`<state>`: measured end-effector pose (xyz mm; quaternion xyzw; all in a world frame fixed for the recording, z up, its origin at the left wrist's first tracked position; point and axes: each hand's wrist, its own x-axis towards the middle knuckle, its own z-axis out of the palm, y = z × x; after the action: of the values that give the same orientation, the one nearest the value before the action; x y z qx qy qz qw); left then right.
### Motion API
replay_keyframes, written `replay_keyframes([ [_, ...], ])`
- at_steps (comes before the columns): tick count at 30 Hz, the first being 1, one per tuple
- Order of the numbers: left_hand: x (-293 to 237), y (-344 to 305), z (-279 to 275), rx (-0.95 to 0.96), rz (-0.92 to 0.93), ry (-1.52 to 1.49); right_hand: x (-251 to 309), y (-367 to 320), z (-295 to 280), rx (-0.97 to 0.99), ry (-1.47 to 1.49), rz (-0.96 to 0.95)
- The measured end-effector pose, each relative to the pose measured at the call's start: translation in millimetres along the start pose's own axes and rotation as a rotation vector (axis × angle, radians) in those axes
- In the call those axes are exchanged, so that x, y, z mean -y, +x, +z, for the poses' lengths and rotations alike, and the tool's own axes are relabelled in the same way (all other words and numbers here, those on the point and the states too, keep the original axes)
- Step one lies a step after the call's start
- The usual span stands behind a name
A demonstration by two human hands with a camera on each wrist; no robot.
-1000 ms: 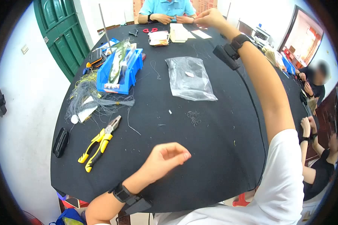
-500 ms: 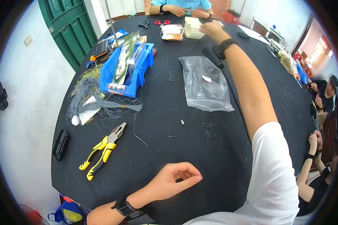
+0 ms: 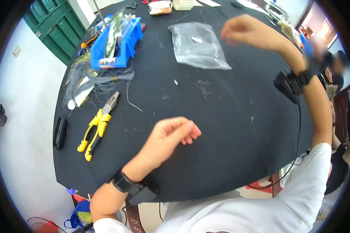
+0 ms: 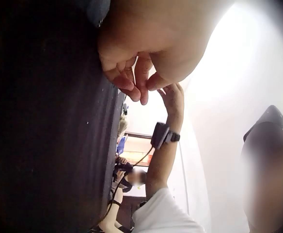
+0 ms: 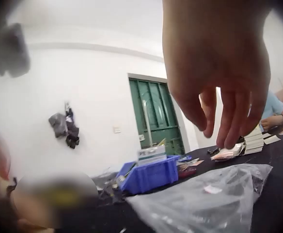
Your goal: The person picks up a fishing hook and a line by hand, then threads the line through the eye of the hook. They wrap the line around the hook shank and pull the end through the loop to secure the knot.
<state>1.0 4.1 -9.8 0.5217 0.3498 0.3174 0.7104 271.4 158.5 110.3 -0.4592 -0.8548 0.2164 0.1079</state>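
Observation:
My left hand (image 3: 163,139) hovers over the front of the black table, thumb near the loosely curled fingers. Nothing shows in its grasp in the left wrist view. Raised beyond the clear plastic bag's right edge is my right hand (image 3: 252,33). Its fingers hang loosely, with no visible object between them in the right wrist view. The plastic bag (image 3: 190,52) lies flat with a small white piece on it. A small tangle of dark thin pieces (image 3: 204,89) lies between the bag and my left hand. Yellow-and-black pliers (image 3: 99,126) rest to the left.
A blue bin (image 3: 132,40) holding packets stands at the back left, beside a heap of grey line (image 3: 76,87). A black case (image 3: 60,133) sits near the left edge. A cable (image 3: 298,134) trails from my right wrist camera. Paper stacks (image 3: 182,4) lie far back.
My right hand has come back from the paper stacks at the far side, toward the right of the plastic bag. The head view has shifted. My left hand stays over the table's front.

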Motion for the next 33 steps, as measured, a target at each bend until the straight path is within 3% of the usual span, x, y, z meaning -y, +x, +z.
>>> replay_keyframes([
  [3,5,1,0,-0.012,0.034,-0.022,42,-64,33,0.086,-0.119,0.121],
  [5,4,1,1,0.001,0.044,-0.062,41,-90,59,0.030,-0.148,0.008],
  [10,5,-1,3,-0.030,0.062,-0.028,39,-112,101,-0.106,-0.117,-0.003],
  [13,-2,-6,6,0.164,0.081,0.415,50,-114,111,-0.195,-0.090,-0.018],
  [17,-3,-9,14,0.243,0.104,0.435,60,-133,99,-0.173,-0.084,-0.026],
  [20,-4,-9,14,0.162,0.105,0.465,51,-169,78,-0.221,-0.082,0.123],
  [23,-5,-10,17,0.118,0.097,0.480,10,-221,43,-0.424,-0.068,0.313],
  [25,-1,-8,17,0.115,0.116,0.487,-34,-261,18,-0.663,-0.257,0.430],
  [28,0,-7,17,0.109,0.097,0.458,-93,-316,5,-0.503,-0.779,0.513],
  [31,-1,-7,16,0.091,0.086,0.436,-119,-343,29,-0.243,-0.603,0.492],
  [33,-2,-7,16,0.077,0.077,0.428,-114,-347,40,-0.228,-0.579,0.594],
])
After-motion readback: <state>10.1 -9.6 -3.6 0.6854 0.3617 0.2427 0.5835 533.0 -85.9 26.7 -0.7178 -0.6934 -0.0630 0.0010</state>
